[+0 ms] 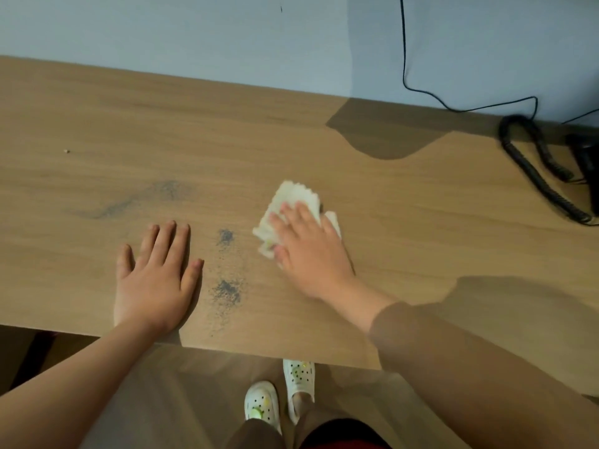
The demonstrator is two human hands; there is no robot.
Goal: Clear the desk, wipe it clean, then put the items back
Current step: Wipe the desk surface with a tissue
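A wooden desk (405, 241) fills the view. My right hand (308, 251) presses flat on a white cloth (291, 197) in the middle of the desk, fingers straight. My left hand (155, 280) rests flat on the desk near its front edge, fingers spread, holding nothing. Between the two hands lie patches of dark grey dust (227, 290), with a fainter smear of dust (129, 202) further left.
A black coiled cord (538, 176) and a dark device (586, 157) sit at the desk's right back corner, and a thin black cable (421, 89) runs down the pale wall. A tiny crumb (67, 151) lies far left. My feet in white clogs (278, 396) stand below the front edge.
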